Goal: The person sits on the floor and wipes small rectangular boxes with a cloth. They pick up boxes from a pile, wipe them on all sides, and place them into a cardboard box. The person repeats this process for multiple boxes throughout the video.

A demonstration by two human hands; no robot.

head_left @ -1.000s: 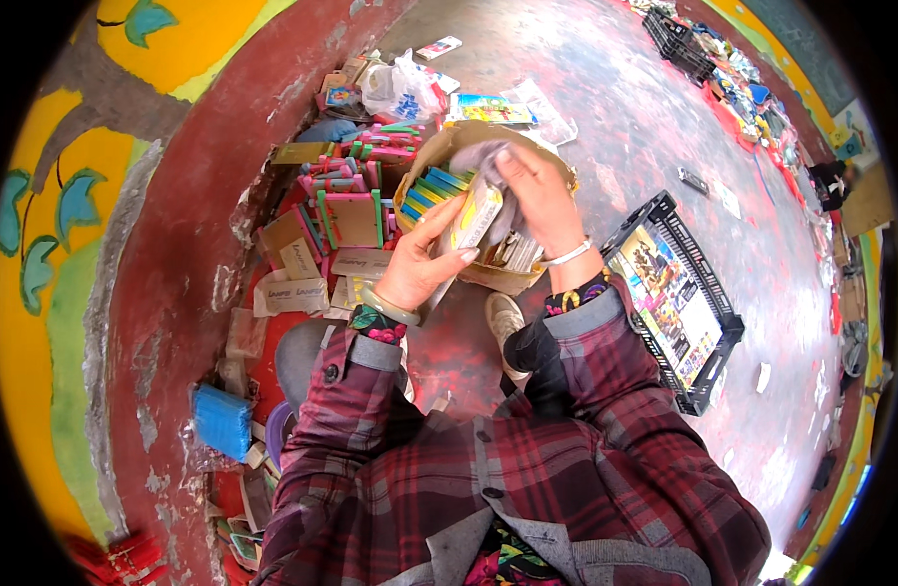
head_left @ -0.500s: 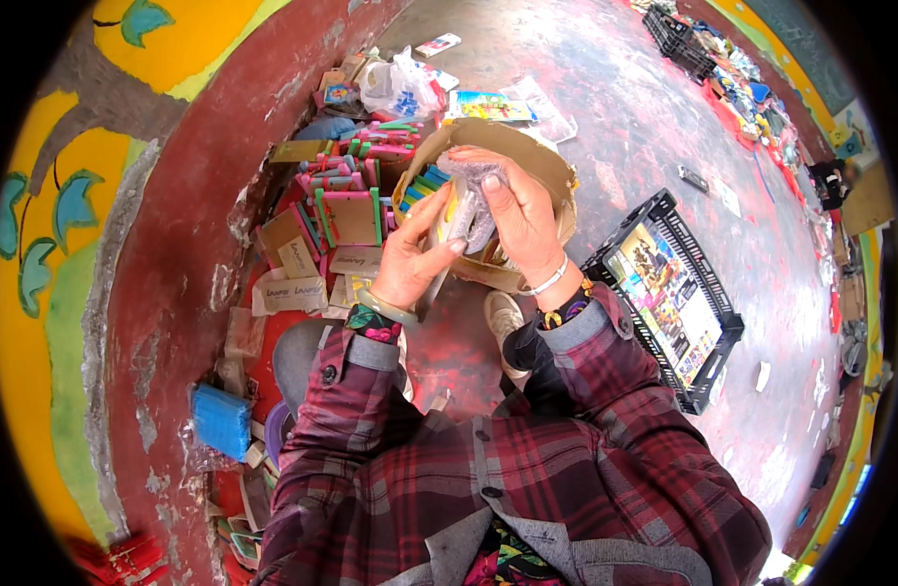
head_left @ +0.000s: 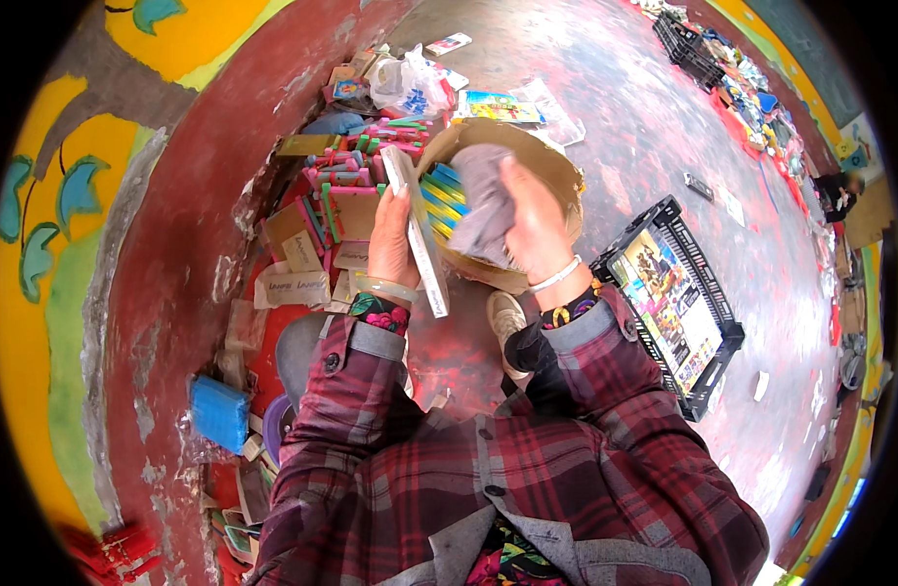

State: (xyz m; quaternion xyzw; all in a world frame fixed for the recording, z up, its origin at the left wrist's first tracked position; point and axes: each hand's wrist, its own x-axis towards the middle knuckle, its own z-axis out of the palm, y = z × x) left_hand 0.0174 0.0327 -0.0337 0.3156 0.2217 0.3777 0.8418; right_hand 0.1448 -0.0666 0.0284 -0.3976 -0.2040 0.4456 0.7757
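Note:
My left hand [head_left: 392,239] is closed on a long, flat white box [head_left: 421,239], held up on its edge with its narrow side facing me. In my right hand [head_left: 541,217] is a bunched grey-purple cloth [head_left: 484,203], with the thumb pressed on top. The cloth is apart from the white box and hangs over a round-sided cardboard box [head_left: 563,164]. Inside that box, blue and yellow packs [head_left: 443,198] show between my hands; the cloth covers the rest of its contents.
Pink and green framed boards [head_left: 349,210] are heaped on the left, beside white-and-tan packets [head_left: 291,289]. Beyond the box lie a plastic bag [head_left: 408,84] and a colourful packet [head_left: 498,106]. A black crate [head_left: 724,359] with a printed sheet stands at right. A blue bundle [head_left: 220,414] sits near the wall.
My hands have moved apart. The cloth has come off the white box and gone right with my right hand. My left hand has turned the box upright and shifted it slightly left.

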